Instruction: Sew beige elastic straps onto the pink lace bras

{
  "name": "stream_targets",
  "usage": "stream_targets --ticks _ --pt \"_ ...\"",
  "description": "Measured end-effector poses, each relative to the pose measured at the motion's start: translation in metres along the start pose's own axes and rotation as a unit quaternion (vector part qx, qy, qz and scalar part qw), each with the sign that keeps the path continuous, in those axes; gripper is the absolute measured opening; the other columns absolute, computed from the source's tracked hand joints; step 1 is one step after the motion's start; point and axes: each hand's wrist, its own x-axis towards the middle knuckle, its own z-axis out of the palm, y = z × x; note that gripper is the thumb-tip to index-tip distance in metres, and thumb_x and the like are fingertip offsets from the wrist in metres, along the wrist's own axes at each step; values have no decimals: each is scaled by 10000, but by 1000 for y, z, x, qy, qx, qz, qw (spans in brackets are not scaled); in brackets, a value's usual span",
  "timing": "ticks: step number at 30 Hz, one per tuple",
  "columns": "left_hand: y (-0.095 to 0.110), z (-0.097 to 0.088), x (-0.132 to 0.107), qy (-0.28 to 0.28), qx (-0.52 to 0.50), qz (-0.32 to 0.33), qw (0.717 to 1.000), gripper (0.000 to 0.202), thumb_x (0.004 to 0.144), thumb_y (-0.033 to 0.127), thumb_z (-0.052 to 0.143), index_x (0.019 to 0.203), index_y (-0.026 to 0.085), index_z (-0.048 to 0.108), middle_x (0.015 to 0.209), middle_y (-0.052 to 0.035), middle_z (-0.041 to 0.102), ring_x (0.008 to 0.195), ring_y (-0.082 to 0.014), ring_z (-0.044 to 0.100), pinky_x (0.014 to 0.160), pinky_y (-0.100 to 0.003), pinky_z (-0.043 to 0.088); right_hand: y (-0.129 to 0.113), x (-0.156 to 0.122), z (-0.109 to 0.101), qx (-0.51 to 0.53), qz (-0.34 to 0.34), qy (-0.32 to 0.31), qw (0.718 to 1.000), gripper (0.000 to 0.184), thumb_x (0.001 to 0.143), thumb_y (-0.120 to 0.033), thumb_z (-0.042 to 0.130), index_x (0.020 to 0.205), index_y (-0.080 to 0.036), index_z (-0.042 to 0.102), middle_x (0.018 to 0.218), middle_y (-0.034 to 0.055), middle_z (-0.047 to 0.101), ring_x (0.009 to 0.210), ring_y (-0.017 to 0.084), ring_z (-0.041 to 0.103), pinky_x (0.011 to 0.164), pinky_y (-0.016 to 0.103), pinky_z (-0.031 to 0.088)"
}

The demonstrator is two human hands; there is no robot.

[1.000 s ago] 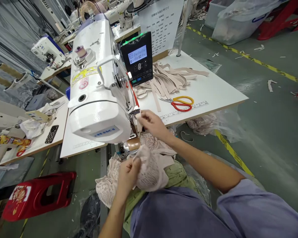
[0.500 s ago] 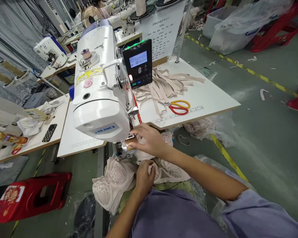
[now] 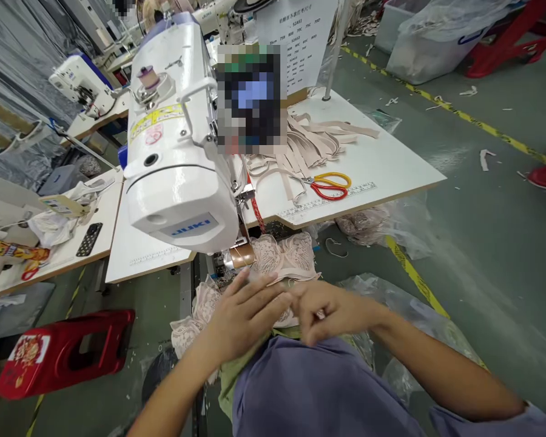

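My left hand [image 3: 250, 312] is open, its fingers stretched out and slightly blurred, reaching right over the beige lace bras [image 3: 188, 331] piled at my lap. Touching or nearly touching its fingertips is my right hand [image 3: 330, 309], with fingers curled and thumb bent in. What the curled fingers hold, if anything, is hidden. Just beyond both hands, another beige lace bra [image 3: 284, 255] hangs by the narrow arm of the white sewing machine [image 3: 177, 200], below its head. Part of the lap pile is covered by my hands.
On the white tabletop [image 3: 391, 161], scissors [image 3: 330, 185] with yellow and red handles lie beside beige strips [image 3: 309, 142]. A red stool [image 3: 68, 352] stands at the lower left. Clear plastic bags [image 3: 404, 328] lie at the right.
My right hand has come down from the machine arm toward my lap. My left hand has opened and its fingers now stretch rightward. The bra by the machine shows more fully.
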Motion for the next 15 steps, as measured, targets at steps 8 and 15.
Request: stream_targets --ticks 8,15 --pt "-33 -10 -7 79 120 -73 987 178 801 129 710 937 192 615 697 -16 704 650 -159 637 625 -288 472 106 41 -40 408 223 364 807 153 874 -258 692 804 -123 674 757 20 608 648 102 555 615 220 490" --pt "-23 -1 2 125 168 -115 971 153 800 98 697 878 184 597 653 -14 658 608 -142 580 601 -256 446 164 112 -110 489 145 515 689 351 1053 -272 308 1070 -118 623 1041 111 671 898 160 647 754 324 579"
